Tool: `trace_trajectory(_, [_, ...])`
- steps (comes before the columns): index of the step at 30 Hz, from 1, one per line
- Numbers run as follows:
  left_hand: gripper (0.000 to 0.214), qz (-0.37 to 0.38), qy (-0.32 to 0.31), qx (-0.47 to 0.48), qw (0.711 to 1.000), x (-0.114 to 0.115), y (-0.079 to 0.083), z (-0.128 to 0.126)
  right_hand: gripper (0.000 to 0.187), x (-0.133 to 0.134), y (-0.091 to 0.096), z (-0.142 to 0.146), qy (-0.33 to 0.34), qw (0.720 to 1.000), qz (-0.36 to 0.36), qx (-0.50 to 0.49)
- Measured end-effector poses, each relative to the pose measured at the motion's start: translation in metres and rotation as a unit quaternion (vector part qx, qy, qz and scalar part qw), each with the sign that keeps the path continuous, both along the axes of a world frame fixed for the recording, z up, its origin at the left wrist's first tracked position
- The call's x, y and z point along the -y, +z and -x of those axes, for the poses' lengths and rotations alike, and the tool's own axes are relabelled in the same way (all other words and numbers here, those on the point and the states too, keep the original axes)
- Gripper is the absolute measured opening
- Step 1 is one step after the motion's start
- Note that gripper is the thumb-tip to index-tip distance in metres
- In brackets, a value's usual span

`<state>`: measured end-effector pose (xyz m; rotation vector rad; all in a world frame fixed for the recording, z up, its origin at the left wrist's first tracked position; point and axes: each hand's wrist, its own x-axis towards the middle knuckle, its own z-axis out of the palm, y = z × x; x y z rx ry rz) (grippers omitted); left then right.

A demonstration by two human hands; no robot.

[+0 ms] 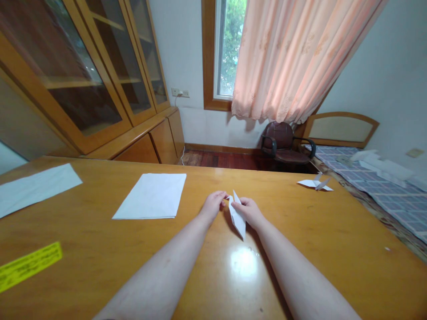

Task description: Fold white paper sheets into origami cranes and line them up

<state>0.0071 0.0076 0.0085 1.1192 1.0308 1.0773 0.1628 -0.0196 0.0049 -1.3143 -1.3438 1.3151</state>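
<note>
A piece of folded white paper, narrow and pointed at both ends, is held just above the wooden table in front of me. My right hand grips it from the right, with the thumb lying on its upper face. On the other side, my left hand is closed, its fingertips pinching a small white flap at the paper's upper left. Part of that flap is hidden behind the fingers. To the far right on the table stands a folded paper crane with raised points.
Stacked white sheets lie left of my hands, and another white sheet is at the far left. A yellow label is at lower left on the table. Beyond the far edge are an office chair, a bed and a glass-fronted cabinet.
</note>
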Motion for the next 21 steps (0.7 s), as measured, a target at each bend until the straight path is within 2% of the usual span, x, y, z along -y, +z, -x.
trace_trajectory(5, [0.031, -0.006, -0.024, -0.018, 1.0, 0.0034, 0.0045, 0.0001, 0.035, -0.0008, 0.0002, 0.0001, -0.009, 1.0, -0.005, -0.004])
trace_trajectory(21, [0.022, -0.029, -0.014, -0.047, 0.998, 0.0019, 0.0038, -0.0016, 0.032, 0.0001, 0.0031, 0.0022, -0.017, 1.0, -0.008, 0.003])
